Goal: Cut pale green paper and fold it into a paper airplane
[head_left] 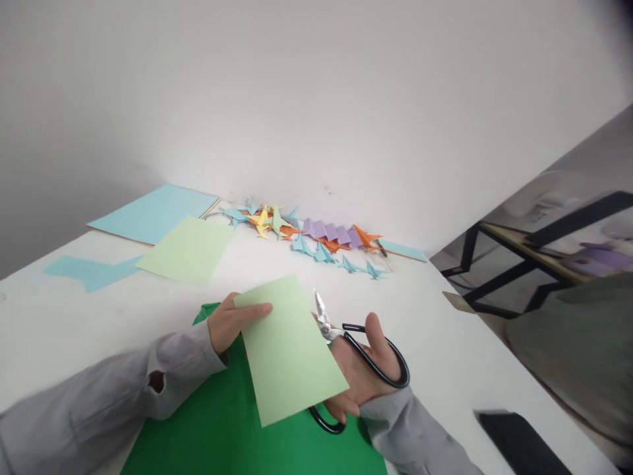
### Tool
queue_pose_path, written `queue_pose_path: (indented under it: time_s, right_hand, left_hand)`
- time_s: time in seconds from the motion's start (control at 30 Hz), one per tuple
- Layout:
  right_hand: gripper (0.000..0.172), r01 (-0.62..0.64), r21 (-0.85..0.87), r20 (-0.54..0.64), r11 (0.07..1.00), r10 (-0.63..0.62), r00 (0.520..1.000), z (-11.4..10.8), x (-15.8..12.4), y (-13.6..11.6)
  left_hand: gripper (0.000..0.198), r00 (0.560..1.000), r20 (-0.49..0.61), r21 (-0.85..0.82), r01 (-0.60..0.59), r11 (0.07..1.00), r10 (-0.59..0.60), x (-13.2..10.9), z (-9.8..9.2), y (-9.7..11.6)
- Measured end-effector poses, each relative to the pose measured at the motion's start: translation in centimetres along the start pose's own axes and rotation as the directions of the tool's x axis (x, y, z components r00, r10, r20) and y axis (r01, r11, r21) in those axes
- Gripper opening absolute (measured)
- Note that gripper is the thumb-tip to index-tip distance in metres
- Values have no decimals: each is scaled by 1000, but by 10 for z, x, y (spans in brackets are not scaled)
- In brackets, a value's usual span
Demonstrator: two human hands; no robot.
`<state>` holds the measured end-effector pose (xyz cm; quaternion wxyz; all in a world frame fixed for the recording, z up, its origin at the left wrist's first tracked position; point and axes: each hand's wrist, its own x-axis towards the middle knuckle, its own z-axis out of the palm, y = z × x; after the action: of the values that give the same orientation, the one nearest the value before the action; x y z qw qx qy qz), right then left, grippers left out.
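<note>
Findings, left to right. The left hand (231, 324), in a grey sleeve, pinches the far left corner of a pale green rectangular paper sheet (289, 353), thumb on top and fingers beneath. The sheet is thin, matte and flat, lifted clear of a dark green paper sheet (217, 432) lying under both hands on the white table (64, 330). Its long axis runs from the left hand down towards the person, tilted rightward; its near right edge covers part of the right hand.

Just right of the sheet, black-handled steel scissors (346, 343) touch its right edge. Their long axis runs away from the person, with the short bright blades pointing up and slightly left. The blades appear shut, though the view is too small to be certain. The right hand (363, 373) is closed on the scissors, fingers through the smooth black loops.

Beyond both hands, along the wall, lies a row of small folded paper figures (306, 234).
</note>
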<state>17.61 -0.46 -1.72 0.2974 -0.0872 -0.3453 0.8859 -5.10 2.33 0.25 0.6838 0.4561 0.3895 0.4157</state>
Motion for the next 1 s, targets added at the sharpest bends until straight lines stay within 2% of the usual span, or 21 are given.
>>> queue_pose_path:
  time_s: [0.2,0.27,0.37,0.57,0.67,0.77,1.0]
  right_hand:
    - [104,-48,-74,-49,996,44,998,2,3,-3]
    - [105,-25,-83,-57,996,21,998,3,3,-2]
    - [101,3,-73,-44,997,-6,999,4,4,-2]
    - [100,-49,-47,0,998,49,999,3,2,-1]
    - [102,-86,-52,-13,995,85,996,2,1,-2]
    - [106,-105,-67,-50,992,102,994,2,1,-3]
    - [100,-40,-87,-36,995,37,999,5,3,-5]
  left_hand:
    - [32,999,-28,-110,17,994,-20,-1,2,2]
    - [34,999,-22,-134,28,991,-32,-2,4,3]
    - [36,998,-27,-174,46,984,-52,-3,5,3]
    - [39,996,2,-253,89,963,-91,0,1,0]
    - [39,996,37,-262,87,961,-80,1,-1,-1]
    - [37,995,16,-259,101,960,-100,1,0,-1]
    - [40,997,-34,-235,54,970,-64,1,5,1]
